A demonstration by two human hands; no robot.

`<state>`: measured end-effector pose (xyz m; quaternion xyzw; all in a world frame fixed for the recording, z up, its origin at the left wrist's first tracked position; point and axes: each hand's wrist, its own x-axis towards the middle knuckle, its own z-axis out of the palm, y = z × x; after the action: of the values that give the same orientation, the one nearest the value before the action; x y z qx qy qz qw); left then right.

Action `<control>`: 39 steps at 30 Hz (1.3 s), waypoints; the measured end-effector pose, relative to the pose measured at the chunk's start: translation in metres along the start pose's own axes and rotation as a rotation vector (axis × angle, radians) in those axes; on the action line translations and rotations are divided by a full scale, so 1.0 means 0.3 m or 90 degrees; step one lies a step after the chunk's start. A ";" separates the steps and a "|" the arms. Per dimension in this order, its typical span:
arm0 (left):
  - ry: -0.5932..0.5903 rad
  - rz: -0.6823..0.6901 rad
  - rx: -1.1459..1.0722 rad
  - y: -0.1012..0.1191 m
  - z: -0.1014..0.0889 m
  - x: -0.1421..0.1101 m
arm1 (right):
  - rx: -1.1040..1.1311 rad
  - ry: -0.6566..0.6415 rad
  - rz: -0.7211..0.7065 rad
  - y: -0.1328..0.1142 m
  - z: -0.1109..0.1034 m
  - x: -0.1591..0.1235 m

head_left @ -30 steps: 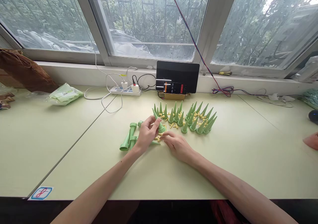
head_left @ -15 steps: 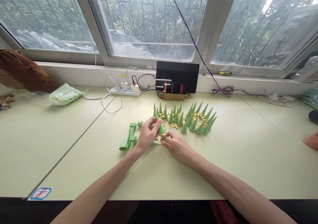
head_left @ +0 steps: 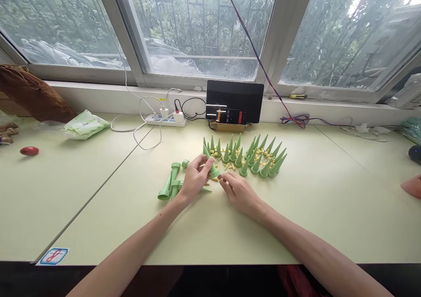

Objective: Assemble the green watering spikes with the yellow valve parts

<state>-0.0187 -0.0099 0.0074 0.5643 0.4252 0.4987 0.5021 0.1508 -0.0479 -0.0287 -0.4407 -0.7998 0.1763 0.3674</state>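
My left hand (head_left: 195, 178) is closed around a green plastic cone spike (head_left: 214, 170), its tip tilted up and left, its wide base toward my right hand. My right hand (head_left: 240, 191) has its fingers pinched together close to that base; whatever they hold, if anything, is too small to make out. Left of my left hand lie several green spikes (head_left: 165, 194), partly hidden by it. Beyond my hands, green cones (head_left: 264, 171) stand upright in groups, with small yellow pieces (head_left: 229, 165) scattered among them.
Against the windowsill, a dark tablet-like screen (head_left: 235, 93) stands behind a phone with a timer (head_left: 232, 116). A power strip (head_left: 167, 120) with cables sits to its left. Farther left are a green-white packet (head_left: 86, 125) and a red oval object (head_left: 29, 151).
My right hand has shifted slightly right and up, nearer the spike's base. The left hand keeps its hold. A red oval object has appeared on the far left of the table.
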 end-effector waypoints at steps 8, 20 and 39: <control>-0.056 -0.022 0.042 -0.016 0.005 -0.003 | 0.197 0.176 0.126 -0.017 -0.031 0.007; -0.116 -0.015 0.048 -0.002 0.017 -0.019 | 0.311 0.192 0.118 -0.022 -0.025 0.006; -0.115 -0.036 0.016 -0.016 0.015 -0.017 | 0.346 0.198 0.142 -0.004 -0.014 0.009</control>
<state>-0.0148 -0.0147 0.0021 0.6010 0.3999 0.4263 0.5451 0.1524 -0.0465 -0.0241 -0.4332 -0.6048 0.3531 0.5673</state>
